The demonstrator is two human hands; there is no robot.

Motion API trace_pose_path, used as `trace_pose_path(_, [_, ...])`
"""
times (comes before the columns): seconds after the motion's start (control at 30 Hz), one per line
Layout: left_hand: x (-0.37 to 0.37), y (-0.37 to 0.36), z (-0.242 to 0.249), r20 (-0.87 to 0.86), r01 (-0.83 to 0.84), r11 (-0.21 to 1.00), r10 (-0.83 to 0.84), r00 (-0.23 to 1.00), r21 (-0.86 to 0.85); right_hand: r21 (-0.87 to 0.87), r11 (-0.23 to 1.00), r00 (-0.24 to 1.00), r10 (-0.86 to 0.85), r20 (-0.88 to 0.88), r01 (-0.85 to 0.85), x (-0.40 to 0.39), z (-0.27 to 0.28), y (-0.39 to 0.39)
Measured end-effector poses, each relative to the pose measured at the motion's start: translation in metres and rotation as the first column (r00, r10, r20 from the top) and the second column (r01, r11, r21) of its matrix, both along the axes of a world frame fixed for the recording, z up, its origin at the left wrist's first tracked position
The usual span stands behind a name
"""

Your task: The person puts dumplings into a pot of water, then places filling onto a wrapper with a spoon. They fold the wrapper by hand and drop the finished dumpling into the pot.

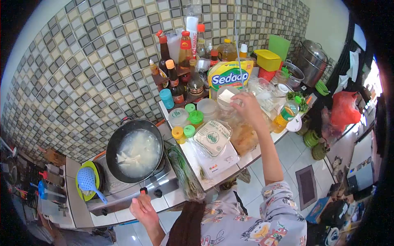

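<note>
My right hand (245,107) reaches out over the counter and pinches a small white packet (226,96) above a clear jar (227,105). My left hand (142,209) rests at the front edge of the gas stove (135,190), next to its red-tipped knob (143,190), fingers together and holding nothing I can see. A black wok (134,150) on the burner holds whitish liquid with pale pieces in it.
Sauce bottles (180,69) crowd the back of the counter beside a yellow Sedaap bag (229,76). Lidded plastic jars (186,121), a flour bag (212,137), green stalks (184,172) and an oil bottle (284,116) fill the counter. A blue skimmer (88,182) lies left of the stove. Steel pots (312,59) stand far right.
</note>
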State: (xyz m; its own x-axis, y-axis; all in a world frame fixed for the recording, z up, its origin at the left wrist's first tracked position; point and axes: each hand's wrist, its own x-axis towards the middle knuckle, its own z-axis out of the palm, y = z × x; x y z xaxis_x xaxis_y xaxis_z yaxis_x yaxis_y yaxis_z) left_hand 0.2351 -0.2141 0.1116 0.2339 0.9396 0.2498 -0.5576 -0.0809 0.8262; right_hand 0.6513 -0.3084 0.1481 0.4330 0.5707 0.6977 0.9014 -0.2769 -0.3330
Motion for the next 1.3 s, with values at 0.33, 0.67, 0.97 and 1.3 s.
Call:
trace_pose_path(0.33, [-0.016,-0.007,0.001,0.017,-0.107,0.994,0.106,0.994,0.019,-0.167,0.986,0.996,-0.004,-0.084,-0.01,0.007,0.004,0.01])
trace_pose_path(0.67, [-0.007,-0.014,-0.004,-0.053,0.023,1.0,-0.024,0.998,-0.017,0.245,0.968,0.907,0.156,-0.391,-0.061,0.024,0.009,0.023])
trace_pose_path(0.97, [0.065,-0.033,0.014,-0.042,0.745,0.621,-0.774,0.632,-0.243,0.193,0.967,0.954,0.208,-0.216,-0.167,-0.098,0.052,-0.028])
trace_pose_path(1.3, [0.155,-0.065,0.013,0.328,0.832,0.148,-0.871,0.366,-0.534,-0.345,0.851,0.9,0.433,0.036,-0.396,-0.166,0.015,-0.105])
